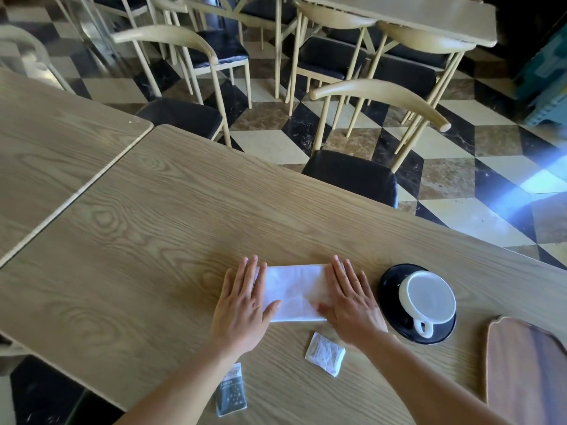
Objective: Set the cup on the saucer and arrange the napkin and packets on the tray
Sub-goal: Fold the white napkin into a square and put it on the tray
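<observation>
Napkin (293,292): white, folded to a long rectangle, flat on the wooden bench (171,210), pinned at both ends. Right of it, white cup (427,299) seated on black saucer (391,297), handle toward the near edge. Further right, wooden tray (527,372), bare, well apart from the napkin. Near side: white packet (325,353) just beside the right wrist, dark packet (230,391) partly under the left forearm. Beyond the far edge, chair (356,170) tucked in. Left hand (242,305) palm down, fingers straight and together, thumb over the paper. Right hand (349,299) likewise flat, grip opened out, clamping nothing.
</observation>
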A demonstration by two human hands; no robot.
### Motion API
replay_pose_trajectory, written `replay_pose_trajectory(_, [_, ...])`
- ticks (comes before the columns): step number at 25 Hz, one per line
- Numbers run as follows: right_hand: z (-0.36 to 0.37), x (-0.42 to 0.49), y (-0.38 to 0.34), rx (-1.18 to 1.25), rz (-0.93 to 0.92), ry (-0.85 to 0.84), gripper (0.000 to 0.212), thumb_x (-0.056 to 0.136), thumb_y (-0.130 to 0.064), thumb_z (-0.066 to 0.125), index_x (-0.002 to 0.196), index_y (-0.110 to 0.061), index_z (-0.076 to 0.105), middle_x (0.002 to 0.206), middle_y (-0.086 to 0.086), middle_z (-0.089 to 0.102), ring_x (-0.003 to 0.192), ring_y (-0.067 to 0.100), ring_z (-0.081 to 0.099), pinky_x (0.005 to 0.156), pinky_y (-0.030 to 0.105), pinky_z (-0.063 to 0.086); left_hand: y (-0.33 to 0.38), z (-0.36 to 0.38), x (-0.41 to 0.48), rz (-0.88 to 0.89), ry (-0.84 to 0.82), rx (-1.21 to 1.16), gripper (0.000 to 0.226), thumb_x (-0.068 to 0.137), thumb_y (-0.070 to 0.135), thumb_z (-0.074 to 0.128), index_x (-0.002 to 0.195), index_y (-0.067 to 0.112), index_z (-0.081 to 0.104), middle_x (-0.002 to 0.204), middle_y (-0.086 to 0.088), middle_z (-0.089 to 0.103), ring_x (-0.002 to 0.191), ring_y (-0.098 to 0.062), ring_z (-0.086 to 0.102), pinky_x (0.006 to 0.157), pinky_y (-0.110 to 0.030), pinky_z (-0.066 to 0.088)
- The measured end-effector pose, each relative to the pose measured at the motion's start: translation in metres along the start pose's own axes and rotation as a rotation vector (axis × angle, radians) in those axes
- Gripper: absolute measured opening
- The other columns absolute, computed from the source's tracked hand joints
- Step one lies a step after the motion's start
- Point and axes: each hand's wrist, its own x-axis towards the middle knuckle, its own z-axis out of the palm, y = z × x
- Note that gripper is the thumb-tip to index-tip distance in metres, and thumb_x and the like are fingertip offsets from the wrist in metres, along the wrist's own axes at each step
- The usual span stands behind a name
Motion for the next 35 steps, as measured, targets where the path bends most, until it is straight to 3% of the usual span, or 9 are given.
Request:
replay_pose_trajectory(11, [-0.024, -0.031, -0.032, 0.081, -0.14, 0.176, 0.056, 0.101, -0.043, 0.038, 0.147, -0.011, 0.04, 0.16, 0.001, 0.029, 0.15, 0.022, 0.021, 0.12, 0.044, 0.025, 0.024, -0.027, -0.012, -0.719, -0.026, -0.676, 0.062, 0.089, 0.033, 0.058, 0.141, 0.005, 0.042, 0.115, -0.013, 0.068, 0.116, -0.028, 0.058, 0.096, -0.041, 0.047])
replay_pose_trajectory(17, [-0.048, -0.013, -0.094, 1.187, 0.33, -0.034, 0.048, 0.101, -0.035, 0.047, 0.146, -0.018, 0.043, 0.147, -0.008, 0.049, 0.134, 0.004, 0.043, 0.113, 0.031, 0.034, 0.027, -0.034, -0.001, -0.914, -0.1, -0.788, 0.057, 0.084, 0.04, 0.068, 0.128, 0.005, 0.056, 0.123, -0.011, 0.066, 0.114, -0.029, 0.061, 0.084, -0.029, 0.044])
replay_pose_trajectory(21, [-0.06, 0.002, -0.096, 1.304, 0.401, -0.066, 0.032, 0.094, -0.047, 0.048, 0.1, -0.017, 0.059, 0.084, -0.001, 0.058, 0.082, 0.017, 0.053, 0.09, 0.043, 0.044, 0.026, -0.034, 0.01, -0.948, -0.15, -0.833, 0.039, 0.085, 0.04, 0.068, 0.101, 0.005, 0.066, 0.096, -0.01, 0.072, 0.09, -0.029, 0.067, 0.073, -0.032, 0.051])
replay_pose_trajectory(24, [-0.059, 0.001, -0.093, 1.36, 0.395, -0.05, 0.053, 0.095, -0.039, 0.05, 0.13, -0.008, 0.025, 0.129, 0.002, 0.02, 0.12, 0.019, 0.014, 0.107, 0.047, 0.037, 0.03, -0.038, 0.011, -0.916, -0.103, -0.83, 0.027, 0.086, 0.035, 0.066, 0.082, 0.008, 0.062, 0.074, -0.002, 0.065, 0.069, -0.021, 0.06, 0.061, -0.031, 0.045])
replay_pose_trajectory(26, [-0.057, 0.004, -0.09, 1.349, 0.405, -0.066, 0.042, 0.095, -0.033, 0.05, 0.123, -0.002, 0.047, 0.12, 0.023, 0.057, 0.12, 0.035, 0.044, 0.105, 0.052, 0.039, 0.031, -0.038, 0.009, -0.885, -0.053, -0.829, 0.029, 0.085, 0.029, 0.065, 0.065, 0.013, 0.051, 0.058, 0.003, 0.052, 0.056, -0.017, 0.048, 0.054, -0.031, 0.038])
replay_pose_trajectory(29, [-0.065, 0.007, -0.094, 1.364, 0.407, -0.126, 0.017, 0.096, -0.029, 0.05, 0.092, -0.012, 0.051, 0.088, 0.002, 0.046, 0.086, 0.021, 0.048, 0.092, 0.043, 0.05, 0.03, -0.04, 0.008, -0.867, -0.006, -0.852, 0.035, 0.081, 0.02, 0.065, 0.055, 0.014, 0.043, 0.049, 0.004, 0.043, 0.047, -0.017, 0.041, 0.047, -0.03, 0.038])
replay_pose_trajectory(31, [-0.065, 0.006, -0.093, 1.35, 0.405, -0.074, 0.029, 0.097, -0.026, 0.05, 0.113, -0.001, 0.051, 0.101, -0.008, 0.032, 0.096, 0.007, 0.031, 0.098, 0.055, 0.044, 0.028, -0.043, 0.009, -0.897, 0.009, -0.959, 0.025, 0.081, 0.017, 0.064, 0.061, 0.01, 0.052, 0.056, 0.0, 0.051, 0.05, -0.017, 0.052, 0.048, -0.035, 0.057])
replay_pose_trajectory(32, [-0.063, 0.004, -0.092, 1.353, 0.419, -0.065, 0.039, 0.098, -0.027, 0.051, 0.126, 0.0, 0.048, 0.139, 0.026, 0.044, 0.126, 0.043, 0.043, 0.104, 0.056, 0.042, 0.028, -0.045, 0.009, -0.911, 0.017, -1.017, 0.019, 0.081, 0.015, 0.064, 0.065, 0.009, 0.057, 0.06, -0.001, 0.055, 0.053, -0.017, 0.057, 0.049, -0.038, 0.06])
replay_pose_trajectory(35, [-0.059, -0.007, -0.087, 1.503, 0.488, -0.139, 0.058, 0.097, -0.033, 0.056, 0.148, -0.014, 0.036, 0.141, 0.006, 0.055, 0.116, 0.011, 0.058, 0.112, 0.04, 0.04, 0.027, -0.049, 0.009, -0.906, 0.018, -1.109, 0.012, 0.079, 0.01, 0.06, 0.069, 0.009, 0.066, 0.062, -0.002, 0.058, 0.059, -0.019, 0.058, 0.048, -0.038, 0.061])
